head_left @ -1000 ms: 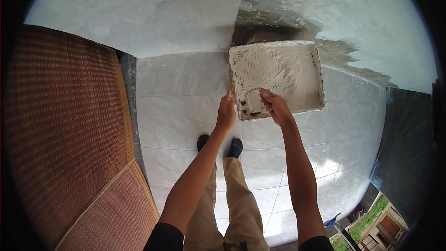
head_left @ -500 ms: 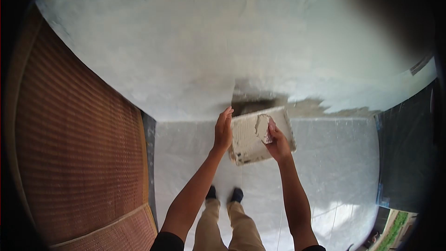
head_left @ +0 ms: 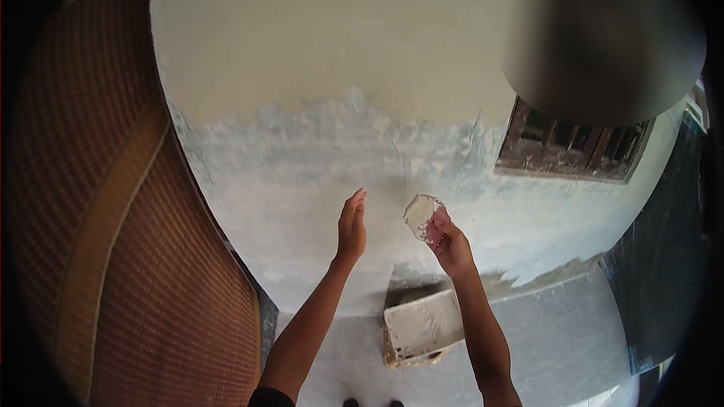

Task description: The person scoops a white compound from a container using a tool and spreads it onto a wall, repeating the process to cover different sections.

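In the head view, my right hand (head_left: 454, 250) grips a pinkish flat putty scraper (head_left: 437, 229). A thick layer of off-white putty (head_left: 421, 212) covers its far end. My left hand (head_left: 352, 230) is raised to the left of it, fingers stretched out and holding nothing. Both hands are in front of the wall (head_left: 302, 203), whose lower part is whitish and patchy below a cream upper part. Lower down, near the wall's foot, a shallow rectangular tray (head_left: 411, 352) holds more putty. My right forearm passes beside the tray's right edge.
A woven reddish-brown mat screen (head_left: 181, 279) stands along the left. A dark wooden window frame (head_left: 573, 147) is set in the wall at right, with a dark panel (head_left: 664, 256) beyond. Grey bare patches (head_left: 528, 279) run along the wall's base above the pale floor (head_left: 558, 332).
My view has tilted up toward the wall. My right hand has lifted the putty-loaded scraper away from the tray, and my left hand has left the tray's side.
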Tool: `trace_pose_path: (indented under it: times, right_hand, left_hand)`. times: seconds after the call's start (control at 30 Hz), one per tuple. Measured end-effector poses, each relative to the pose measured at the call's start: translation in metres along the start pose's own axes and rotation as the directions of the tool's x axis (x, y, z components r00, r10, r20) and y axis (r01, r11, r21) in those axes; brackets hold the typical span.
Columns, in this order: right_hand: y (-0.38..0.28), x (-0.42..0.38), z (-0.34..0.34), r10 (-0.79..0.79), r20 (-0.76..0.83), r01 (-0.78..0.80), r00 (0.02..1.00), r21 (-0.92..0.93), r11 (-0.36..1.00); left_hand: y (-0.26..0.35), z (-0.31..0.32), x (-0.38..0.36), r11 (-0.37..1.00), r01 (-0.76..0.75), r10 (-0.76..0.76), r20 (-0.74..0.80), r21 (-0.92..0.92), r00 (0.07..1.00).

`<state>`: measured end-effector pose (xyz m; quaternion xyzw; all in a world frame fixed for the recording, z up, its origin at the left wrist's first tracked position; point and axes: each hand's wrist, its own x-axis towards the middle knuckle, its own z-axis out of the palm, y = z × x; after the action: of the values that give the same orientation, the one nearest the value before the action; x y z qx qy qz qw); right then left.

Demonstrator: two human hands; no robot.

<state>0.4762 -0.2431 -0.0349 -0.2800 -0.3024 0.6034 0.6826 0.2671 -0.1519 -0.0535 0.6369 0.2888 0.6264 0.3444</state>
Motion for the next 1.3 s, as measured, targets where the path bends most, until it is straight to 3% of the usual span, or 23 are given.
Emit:
trace_pose_path:
  times: [0.17,0.33,0.43,0.47,0.53,0.57,0.6,0.67,0.73,0.83,1.1,1.3]
  right_hand:
    - [-0.023,0.018,0.065,-0.066,-0.053,0.061,0.996,-0.101,0.993]
    - [-0.027,0.05,0.126,-0.217,0.027,0.218,0.976,-0.208,0.954]
    - [-0.028,0.083,0.155,-0.514,0.107,0.494,0.851,-0.496,0.715]
    - [-0.029,0.088,0.163,-0.514,0.114,0.498,0.85,-0.492,0.714]
    - [-0.031,0.099,0.178,-0.702,0.308,0.641,0.642,-0.719,0.27]
    - [-0.028,0.108,0.185,-0.761,0.406,0.74,0.506,-0.658,0.14]
    - [-0.026,0.114,0.19,-0.764,0.408,0.747,0.5,-0.65,0.141]
    - [-0.021,0.122,0.199,-0.741,0.622,0.712,0.252,-0.638,-0.294]
    - [-0.014,0.13,0.202,-0.716,0.661,0.691,0.224,-0.626,-0.362]
    - [0.004,0.145,0.2,-0.664,0.74,0.589,0.108,-0.586,-0.556]
    - [0.025,0.168,0.193,-0.581,0.786,0.443,0.211,-0.607,-0.659]
    - [0.031,0.169,0.193,-0.511,0.802,0.314,0.309,-0.593,-0.741]
  left_hand:
    - [0.048,-0.032,0.044,0.993,-0.113,0.114,-0.027,0.035,0.993]
    - [0.064,-0.054,0.08,0.973,-0.22,0.226,-0.088,0.073,0.97]
    - [0.065,-0.064,0.1,0.956,-0.27,0.282,-0.106,0.117,0.953]
    - [0.063,-0.069,0.107,0.955,-0.264,0.279,-0.111,0.134,0.954]
    - [0.059,-0.073,0.119,0.951,-0.266,0.285,-0.12,0.155,0.951]
    - [0.056,-0.075,0.124,0.944,-0.286,0.308,-0.128,0.165,0.943]
    - [0.053,-0.078,0.127,0.936,-0.306,0.33,-0.134,0.176,0.934]
    - [0.046,-0.082,0.135,0.916,-0.333,0.367,-0.132,0.226,0.921]
    - [0.037,-0.086,0.142,0.894,-0.358,0.402,-0.131,0.27,0.906]
    - [0.028,-0.094,0.141,0.821,-0.398,0.473,-0.098,0.41,0.875]
    - [-0.001,-0.118,0.15,0.691,-0.503,0.566,0.044,0.519,0.823]
    - [-0.023,-0.12,0.158,0.654,-0.516,0.593,0.049,0.553,0.804]
